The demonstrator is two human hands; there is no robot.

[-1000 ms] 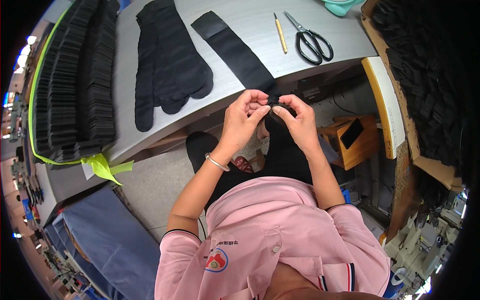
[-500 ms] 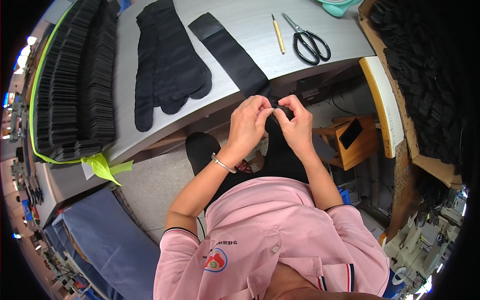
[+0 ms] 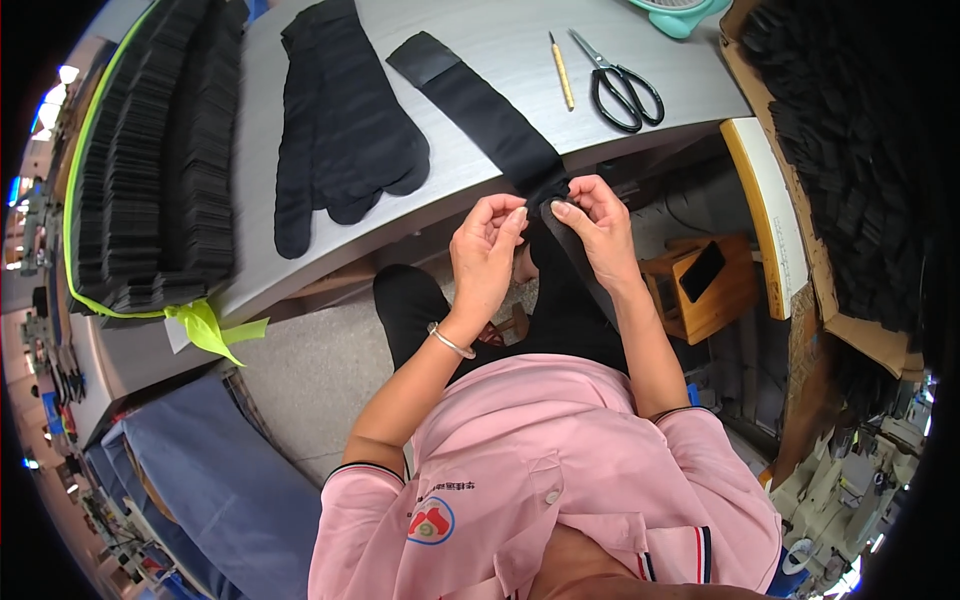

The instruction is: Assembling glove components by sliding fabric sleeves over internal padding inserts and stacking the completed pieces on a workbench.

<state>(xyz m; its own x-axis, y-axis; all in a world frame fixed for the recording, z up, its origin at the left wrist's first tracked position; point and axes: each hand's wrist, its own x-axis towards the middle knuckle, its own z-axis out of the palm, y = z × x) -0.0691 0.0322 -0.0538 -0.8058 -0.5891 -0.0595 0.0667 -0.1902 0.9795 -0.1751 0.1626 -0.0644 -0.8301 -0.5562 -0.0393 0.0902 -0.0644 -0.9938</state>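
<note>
A long black fabric strap (image 3: 490,110) lies across the table and drops over its near edge toward my lap, bunched where my hands are. My right hand (image 3: 603,230) is closed on that bunched part, thumb pressing it against the fingers. Just left of it, my left hand (image 3: 482,265) pinches thumb and forefinger together, slightly apart from the strap. Whatever lies between those fingertips is too small to make out. Left of the strap, flat black fabric pieces with rounded ends (image 3: 350,110) lie overlapped on the table.
Black-handled scissors (image 3: 625,95) and a thin pointed tool with a yellowish handle (image 3: 562,75) lie on the table (image 3: 480,40). Stacked black strips (image 3: 150,160) tied with a neon band stand left. A carton of black pieces (image 3: 840,170) is right, beside a wooden stool (image 3: 720,285) holding a phone.
My hands, which met at the strap, have parted: the left has drawn off a little to the left. The strap and its bunched part have shifted slightly right.
</note>
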